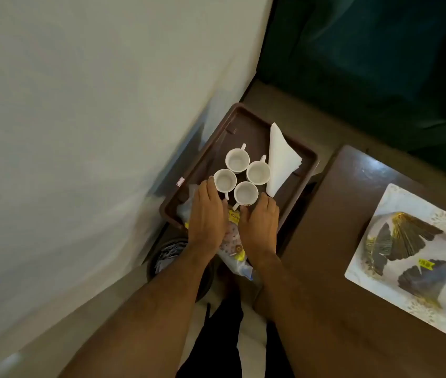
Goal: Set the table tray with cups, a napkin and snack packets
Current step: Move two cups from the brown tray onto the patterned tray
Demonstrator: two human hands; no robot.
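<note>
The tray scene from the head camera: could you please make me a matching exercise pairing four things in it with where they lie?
Things:
1. cups
2. napkin
3. snack packets
4. leaf-patterned placemat

Places:
A. on the dark table to the right of the tray
B. clustered in the tray's middle, four together
C. at the tray's near end, under the left hand and right hand
D. along the tray's right side, folded

Pairs: 1-B, 2-D, 3-C, 4-A
</note>
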